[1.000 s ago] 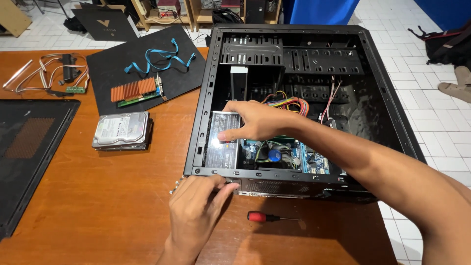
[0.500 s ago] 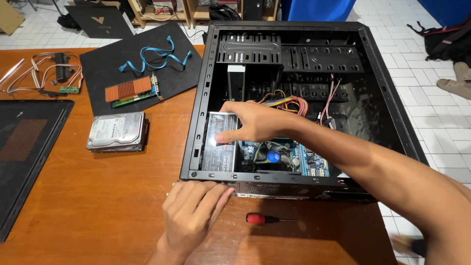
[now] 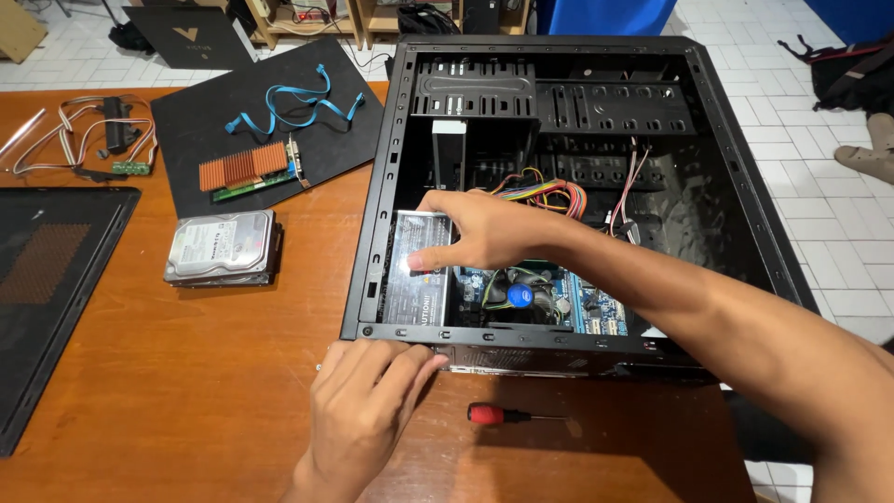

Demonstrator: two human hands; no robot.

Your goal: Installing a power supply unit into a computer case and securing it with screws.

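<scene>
Power supply unit [image 3: 416, 270] sitting inside open black computer case [image 3: 372, 233] on table. I'm seeing right hand [image 3: 475, 233] pressing flat on it, fingers together; left hand [image 3: 368, 410] pinching at case's rear edge, apparently fastening it. Red-handled screwdriver [image 3: 507, 414] lying unused; hard drive [image 3: 223, 247], graphics card [image 3: 247, 169] out.

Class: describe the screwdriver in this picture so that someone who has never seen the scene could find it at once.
Start at the open black computer case lying on the wooden table. On the bare wood just in front of its near edge, beside the left hand, lies a small screwdriver. Its red-and-black handle and thin shaft set it apart.
</scene>
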